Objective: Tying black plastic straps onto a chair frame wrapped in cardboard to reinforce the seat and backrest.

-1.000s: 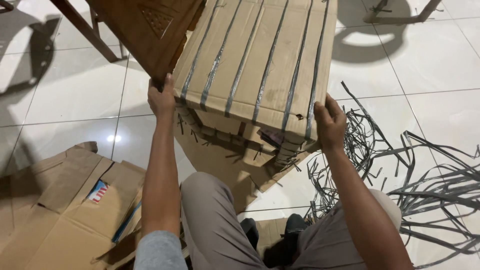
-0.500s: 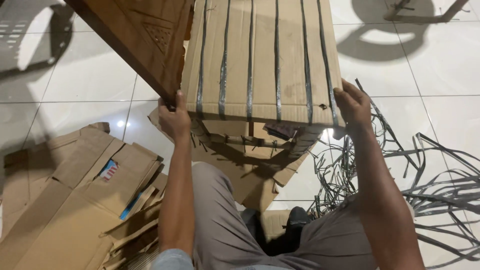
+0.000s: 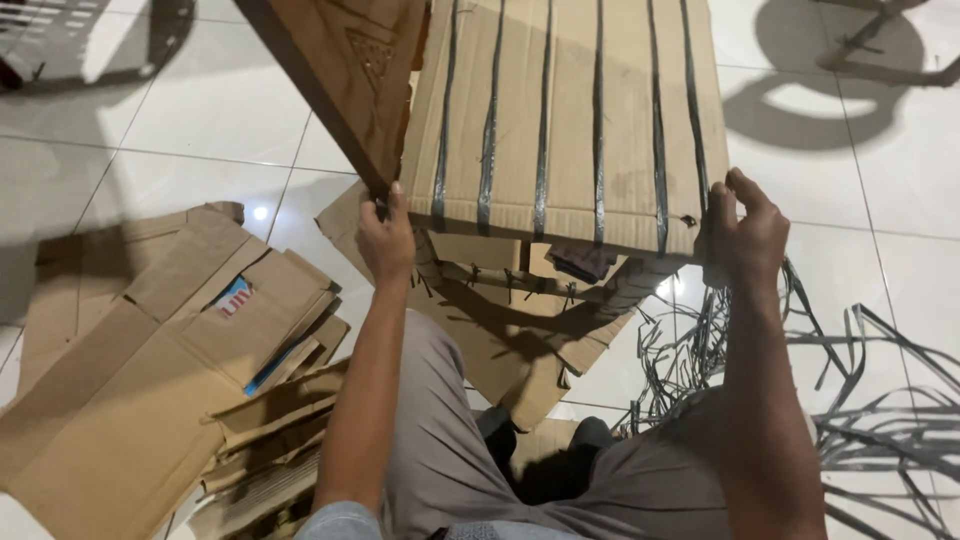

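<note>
A large piece wrapped in brown cardboard (image 3: 565, 110) and bound with several grey plastic straps stands tilted in front of me. My left hand (image 3: 387, 238) grips its lower left corner, right where a dark brown carved wooden panel (image 3: 345, 75) leans against it. My right hand (image 3: 748, 228) holds the lower right corner, fingers curled around the edge. Under the wrapped piece, more strapped cardboard (image 3: 520, 285) shows in shadow. My knees in grey trousers (image 3: 440, 440) are below.
Flattened cardboard sheets (image 3: 150, 370) lie piled on the white tiled floor at the left. A tangle of cut grey straps (image 3: 880, 400) spreads at the right. The shadow and legs of a chair (image 3: 880, 45) show at the top right.
The wrapped piece has turned from slanted to nearly square in front of me and come closer. Both hands stayed on its lower corners; the view shifted right over the flattened cardboard.
</note>
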